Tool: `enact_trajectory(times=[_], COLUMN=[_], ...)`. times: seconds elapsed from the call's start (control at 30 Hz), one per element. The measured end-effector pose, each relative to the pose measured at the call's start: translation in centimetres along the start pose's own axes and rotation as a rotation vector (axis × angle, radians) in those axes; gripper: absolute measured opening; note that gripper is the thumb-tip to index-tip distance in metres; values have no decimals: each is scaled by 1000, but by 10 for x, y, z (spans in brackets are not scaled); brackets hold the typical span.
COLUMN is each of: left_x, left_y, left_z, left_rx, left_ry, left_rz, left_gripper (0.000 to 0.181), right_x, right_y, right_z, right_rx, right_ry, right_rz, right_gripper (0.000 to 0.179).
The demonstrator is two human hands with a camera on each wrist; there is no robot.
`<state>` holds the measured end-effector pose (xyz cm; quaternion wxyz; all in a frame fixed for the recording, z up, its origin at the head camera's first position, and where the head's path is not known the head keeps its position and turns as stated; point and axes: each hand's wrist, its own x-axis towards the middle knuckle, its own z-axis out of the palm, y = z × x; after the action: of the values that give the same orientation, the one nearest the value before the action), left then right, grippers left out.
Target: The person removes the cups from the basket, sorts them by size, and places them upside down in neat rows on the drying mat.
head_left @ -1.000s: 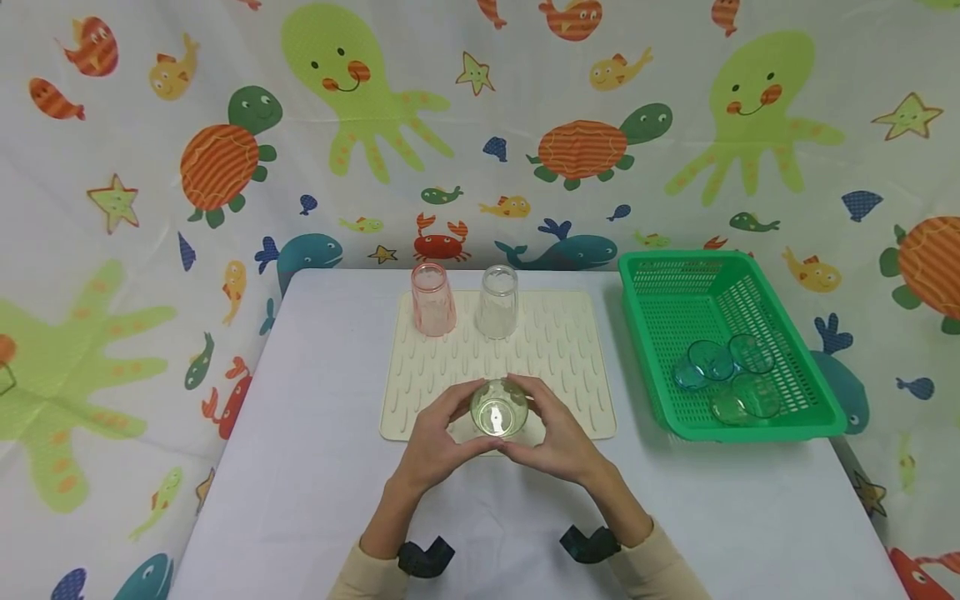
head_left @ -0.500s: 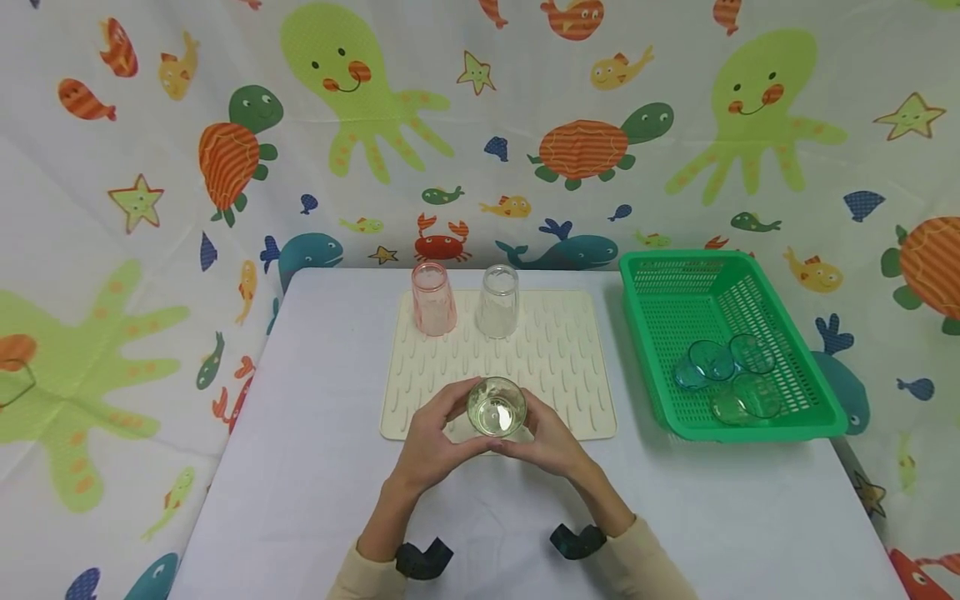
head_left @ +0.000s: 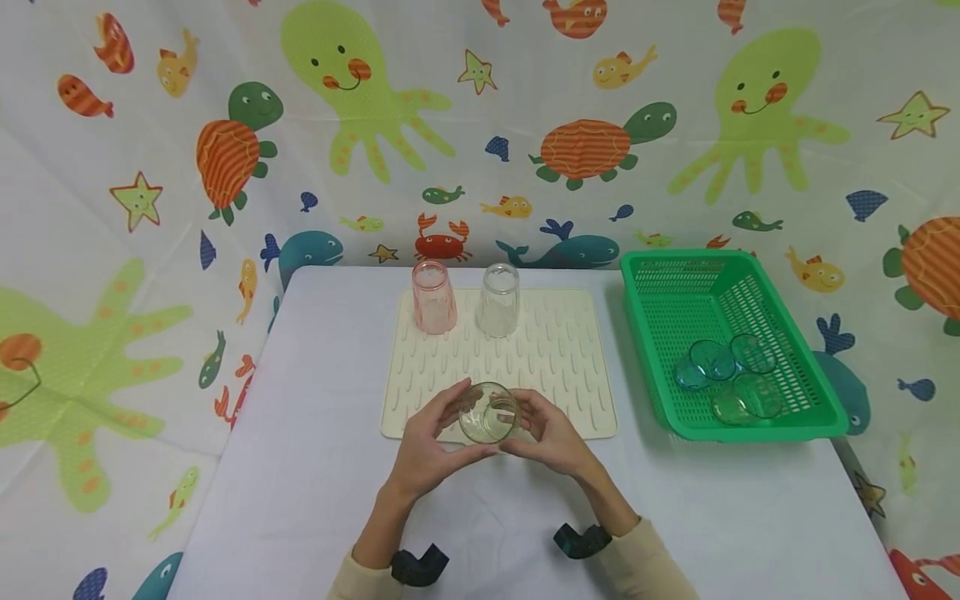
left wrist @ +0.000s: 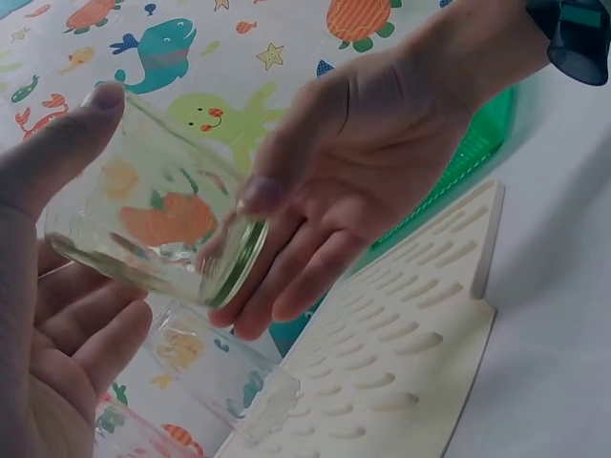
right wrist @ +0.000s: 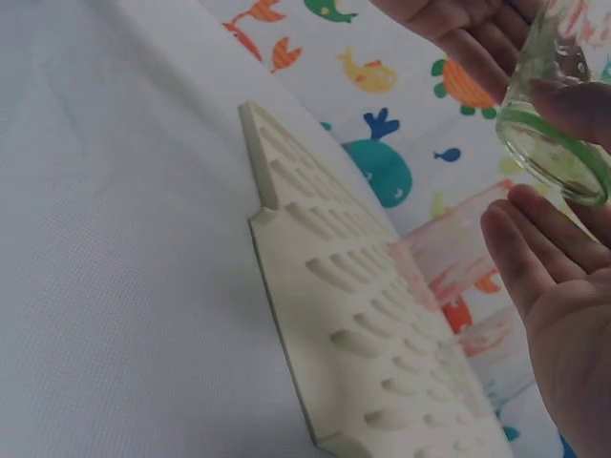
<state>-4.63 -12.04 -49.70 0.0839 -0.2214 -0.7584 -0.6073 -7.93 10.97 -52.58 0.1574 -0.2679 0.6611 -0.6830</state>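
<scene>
A pale green drinking glass (head_left: 489,412) is held between both hands, above the near edge of a cream ridged drying mat (head_left: 573,358). My left hand (head_left: 426,442) grips one end, its thumb on the near side and fingers beneath, as the left wrist view shows on the tilted glass (left wrist: 158,215). At the thick base end, my right hand (head_left: 553,435) holds the glass with its thumb and fingers. Upside down at the mat's back stand a pink glass (head_left: 434,302) and a clear glass (head_left: 498,303).
To the right, a green plastic basket (head_left: 643,333) holds blue glasses (head_left: 711,360) and a green-tinted glass (head_left: 746,398). A white cloth (head_left: 315,417) covers the table. Behind hangs a curtain (head_left: 420,108) with sea-animal prints.
The green glass has tilted over and shifted slightly left and nearer the body, while the right hand's fingers have moved on it. The glasses on the mat and in the basket stay put.
</scene>
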Motion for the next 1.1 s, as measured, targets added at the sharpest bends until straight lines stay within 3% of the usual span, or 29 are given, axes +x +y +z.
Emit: enact_trajectory(times=[0.3, 0.67, 0.77, 0.9, 1.0, 1.1], left_x=[-10, -26, -32, -40, -46, -54], left_y=[-5, -13, -16, -22, -30, -39], left_z=[-12, -18, -22, -26, -28, -30], left_rx=[25, 88, 172, 381, 517, 594], left_ry=[6, 38, 63, 102, 130, 152], left_rz=[-41, -105, -120, -142, -149, -149], left_gripper=[95, 88, 85, 86, 89, 90], right_x=[0, 18, 27, 39, 49, 61], right_y=[1, -3, -5, -6, -7, -6], right_z=[-7, -4, -3, 0, 3, 6], right_rx=[250, 358, 350, 311, 265, 216], right_ry=[-47, -9, 10, 66, 123, 175], right_rz=[-62, -95, -98, -72, -31, -21], right_gripper=[69, 68, 73, 79, 78, 73])
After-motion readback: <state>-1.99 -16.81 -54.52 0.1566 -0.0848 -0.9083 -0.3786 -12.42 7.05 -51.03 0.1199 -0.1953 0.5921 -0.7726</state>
